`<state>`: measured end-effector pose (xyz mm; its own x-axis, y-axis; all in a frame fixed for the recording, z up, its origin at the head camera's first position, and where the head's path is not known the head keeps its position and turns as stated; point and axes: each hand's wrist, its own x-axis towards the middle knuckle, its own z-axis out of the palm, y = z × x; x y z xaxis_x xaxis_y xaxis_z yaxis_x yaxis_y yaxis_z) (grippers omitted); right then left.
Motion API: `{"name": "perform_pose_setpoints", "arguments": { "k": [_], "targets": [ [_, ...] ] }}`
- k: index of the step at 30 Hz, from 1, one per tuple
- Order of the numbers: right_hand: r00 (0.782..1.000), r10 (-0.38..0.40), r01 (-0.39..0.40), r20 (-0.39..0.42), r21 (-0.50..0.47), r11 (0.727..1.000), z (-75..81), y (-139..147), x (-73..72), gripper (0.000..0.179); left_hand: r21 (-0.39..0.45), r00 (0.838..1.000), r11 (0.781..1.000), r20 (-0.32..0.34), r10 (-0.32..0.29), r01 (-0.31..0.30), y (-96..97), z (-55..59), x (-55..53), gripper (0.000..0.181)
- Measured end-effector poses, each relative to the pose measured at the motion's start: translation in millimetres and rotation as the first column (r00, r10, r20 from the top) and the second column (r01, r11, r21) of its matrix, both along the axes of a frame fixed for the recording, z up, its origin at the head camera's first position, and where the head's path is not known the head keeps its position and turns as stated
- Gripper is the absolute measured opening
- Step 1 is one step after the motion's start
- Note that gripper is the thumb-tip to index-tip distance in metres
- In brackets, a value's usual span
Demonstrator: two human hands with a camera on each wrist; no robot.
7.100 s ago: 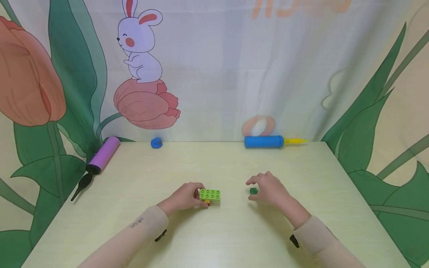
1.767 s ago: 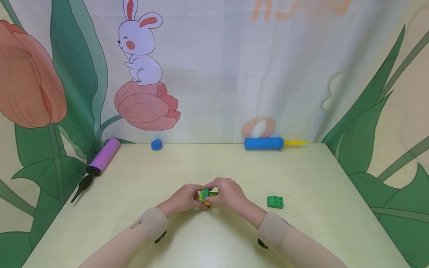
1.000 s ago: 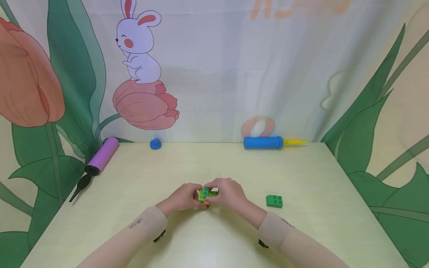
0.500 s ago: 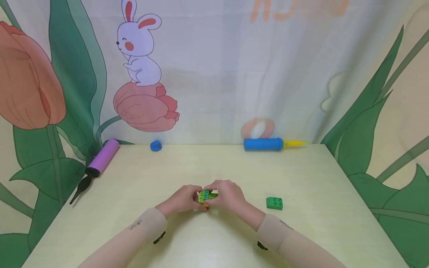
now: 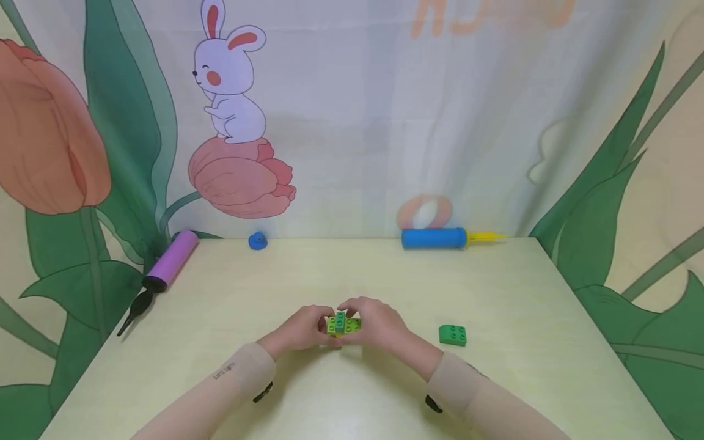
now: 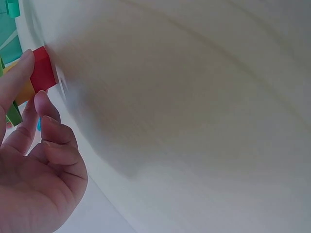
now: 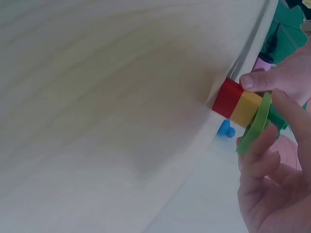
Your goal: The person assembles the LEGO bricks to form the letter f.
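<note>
In the head view my left hand (image 5: 299,327) pinches a small stack of toy building bricks near the middle of the table. The right wrist view shows its layers: a red brick (image 7: 227,98) at the bottom, a yellow brick (image 7: 246,109) above it, then a wide light green brick (image 7: 256,127). A narrow darker green brick (image 5: 340,322) sits crosswise on the studs of the light green one. My right hand (image 5: 379,321) has thumb and finger at the two ends of that narrow brick, close against the light green one. Fingers partly hide the stack.
A green brick with one rounded end (image 5: 453,335) lies to the right of the hands. Along the back edge are a blue toy duck (image 5: 257,241) and a blue pump with a yellow nozzle (image 5: 434,238). A purple pump (image 5: 173,260) lies at the left edge.
From beside a small green brick on the right, my right hand has brought it onto the stack. The rounded green brick is now uncovered. My left hand keeps its grip in nearly the same place.
</note>
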<state>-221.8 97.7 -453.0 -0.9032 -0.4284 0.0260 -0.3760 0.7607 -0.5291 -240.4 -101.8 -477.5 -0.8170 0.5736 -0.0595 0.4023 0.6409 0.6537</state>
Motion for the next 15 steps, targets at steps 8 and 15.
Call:
{"name": "perform_pose_setpoints", "arguments": {
  "k": [8, 15],
  "targets": [
    [0.998, -0.052, 0.052, 0.035, -0.002, 0.999, 2.8, 24.3, 2.3, 0.06, -0.032, 0.999, 0.999, 0.028, 0.04, -0.039, 2.1, 0.9, 0.2, 0.032],
    [0.99, -0.141, 0.14, 0.006, 0.084, 0.987, 19.2, 61.8, 2.4, 0.029, -0.032, 0.997, 0.999, 0.06, 0.046, -0.044, 2.3, 0.5, 1.8, 0.04]
  ]
}}
